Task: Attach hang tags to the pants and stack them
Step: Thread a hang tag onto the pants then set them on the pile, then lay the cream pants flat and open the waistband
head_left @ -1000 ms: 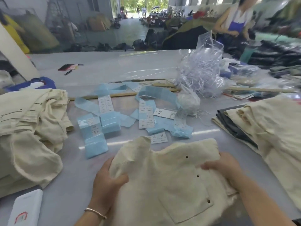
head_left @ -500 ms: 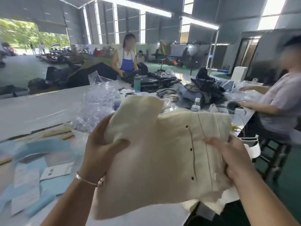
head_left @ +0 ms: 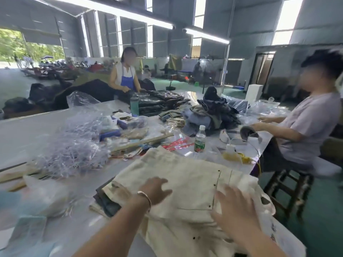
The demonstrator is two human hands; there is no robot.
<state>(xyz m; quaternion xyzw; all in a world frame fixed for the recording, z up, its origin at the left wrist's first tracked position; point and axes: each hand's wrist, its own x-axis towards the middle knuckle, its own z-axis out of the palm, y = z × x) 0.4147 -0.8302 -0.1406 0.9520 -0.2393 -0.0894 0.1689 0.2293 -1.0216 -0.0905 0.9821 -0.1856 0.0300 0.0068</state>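
Head cam: cream pants [head_left: 185, 184] lie folded flat on top of a stack [head_left: 109, 199] at the near right of the table [head_left: 27, 130], w/ darker grey garments showing under them at the stack's left edge. Fabric is pale, coarse-looking; a patch pocket w/ dark stitching & small dark rivets at its corners faces up. More cream cloth spills toward the near edge. Hang tag on them: can't tell.

Left hand [head_left: 155, 190], bracelet on wrist, rests flat on the pants w/ fingers spread, gripping nothing. Right hand [head_left: 235, 204] is blurred, fingers spread & loose, over the right side of the pants; touching or just above, can't tell.

Left of the stack: heap of clear plastic fasteners [head_left: 74, 149] in a bag. Far of the pants: water bottle [head_left: 200, 139], green label. Blue tags [head_left: 24, 227] blur at near left. Seated person [head_left: 304, 119] at right; another in a blue apron [head_left: 126, 78] at the far side.
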